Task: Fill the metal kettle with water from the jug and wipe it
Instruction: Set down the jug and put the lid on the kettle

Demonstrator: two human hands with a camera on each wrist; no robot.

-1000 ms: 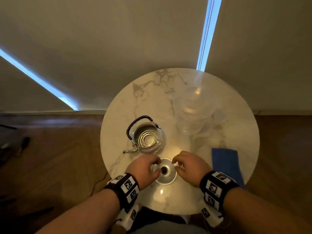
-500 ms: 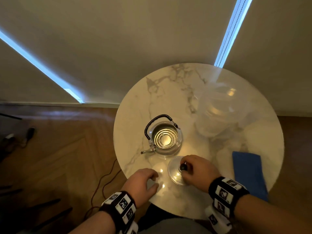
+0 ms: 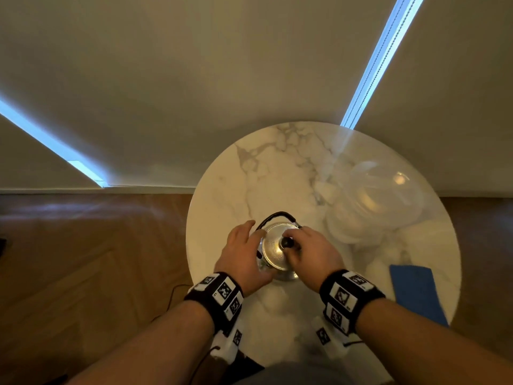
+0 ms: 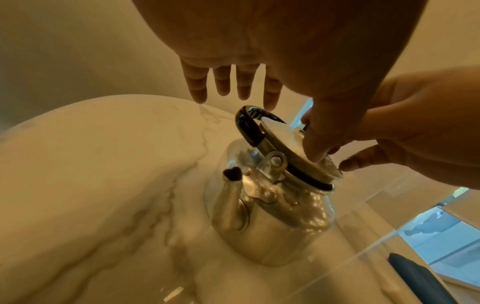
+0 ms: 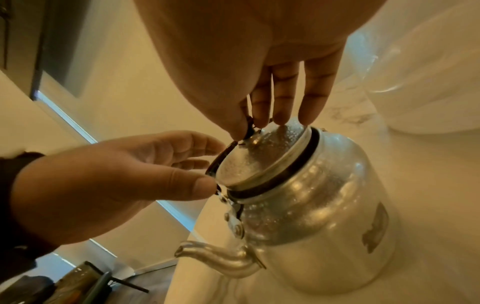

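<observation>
Bare table [image 3: 280,173] behind the kettle [image 3: 273,254]; jug [image 3: 374,204] crowds its right side

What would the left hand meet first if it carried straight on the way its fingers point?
Probably the kettle's black handle: the left hand's fingertips hover just short of it; depth is uncertain.

Forearms: bare, no sleeves reaching them.
Left wristband [image 3: 219,294]: wide black strap, set with white square tags printed in black block patterns.
Right wristband [image 3: 348,297]: same black strap, same white patterned tags.
Under the wrists: white housings carrying more of those tags.
Cable: a thin dark lead trails off below the left one.
Hands: bare, no rings showing.
</observation>
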